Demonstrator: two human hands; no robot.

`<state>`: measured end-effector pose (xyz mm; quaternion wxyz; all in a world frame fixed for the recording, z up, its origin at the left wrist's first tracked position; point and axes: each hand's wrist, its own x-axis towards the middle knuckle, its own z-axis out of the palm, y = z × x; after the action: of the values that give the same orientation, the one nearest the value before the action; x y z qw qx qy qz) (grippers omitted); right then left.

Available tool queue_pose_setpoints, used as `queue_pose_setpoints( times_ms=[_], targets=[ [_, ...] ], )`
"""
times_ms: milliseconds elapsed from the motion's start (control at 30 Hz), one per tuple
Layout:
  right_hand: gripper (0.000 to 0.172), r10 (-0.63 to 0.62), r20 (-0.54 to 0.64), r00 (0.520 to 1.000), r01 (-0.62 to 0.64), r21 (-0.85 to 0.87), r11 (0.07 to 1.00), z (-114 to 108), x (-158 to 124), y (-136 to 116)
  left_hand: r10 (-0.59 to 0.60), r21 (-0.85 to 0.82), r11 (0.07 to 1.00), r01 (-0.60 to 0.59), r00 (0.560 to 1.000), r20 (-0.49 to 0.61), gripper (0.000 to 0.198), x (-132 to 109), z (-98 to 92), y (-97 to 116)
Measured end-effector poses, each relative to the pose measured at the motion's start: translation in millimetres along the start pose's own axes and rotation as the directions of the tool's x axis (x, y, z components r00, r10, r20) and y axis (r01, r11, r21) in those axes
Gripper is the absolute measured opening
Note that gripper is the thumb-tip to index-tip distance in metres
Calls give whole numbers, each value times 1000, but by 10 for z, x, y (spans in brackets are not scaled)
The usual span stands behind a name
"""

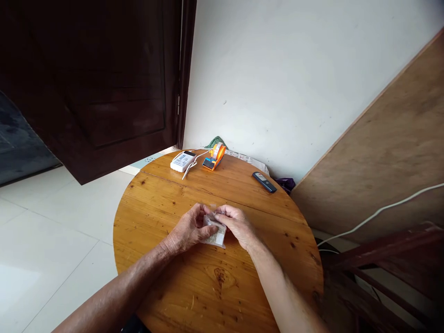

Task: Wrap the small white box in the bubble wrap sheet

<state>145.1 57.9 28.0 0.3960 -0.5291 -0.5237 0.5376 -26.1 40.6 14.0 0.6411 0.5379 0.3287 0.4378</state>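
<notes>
Bare forearms (121,284), plastic-wrapped packet (219,238) between left fingers (208,231) and right fingers (226,219).

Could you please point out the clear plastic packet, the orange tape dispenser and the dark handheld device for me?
Clear plastic packet (219,238): head view, on its white patch.
Orange tape dispenser (218,160): head view, on its orange frame.
Dark handheld device (264,182): head view, middle of its upper face.

On round brown wooden bench (145,210) | white plastic box (181,162), thin white cable (193,164) | orange plastic tape dispenser (219,157) | dark oblong handset (264,182)
</notes>
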Motion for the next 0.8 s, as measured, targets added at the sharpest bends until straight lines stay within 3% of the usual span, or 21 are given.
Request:
queue_pose_setpoints(
  times_ms=[167, 267, 600, 800],
  targets=[
    [27, -38, -98, 994, 36, -24, 999, 49, -4, 45, -28, 165, 986, 30, 1000, -10, 47, -2, -44, -20],
    [31, -50, -93, 994, 47, -27, 999, 45, -18, 54, -35, 200, 979, 43, 998, -46, 47, 4, -63, -34],
    [29, -101, -36, 994, 100, -33, 994, 3, -58, 64, -90, 114, 990, 87, 996, 24, 51, 13, -60, 51],
    [26, -79, -44, 996, 79, -4, 997, 23, -53, 55, -99, 334, 936, 112, 994, -55, 45, 12, -89, 51]
  ],
)
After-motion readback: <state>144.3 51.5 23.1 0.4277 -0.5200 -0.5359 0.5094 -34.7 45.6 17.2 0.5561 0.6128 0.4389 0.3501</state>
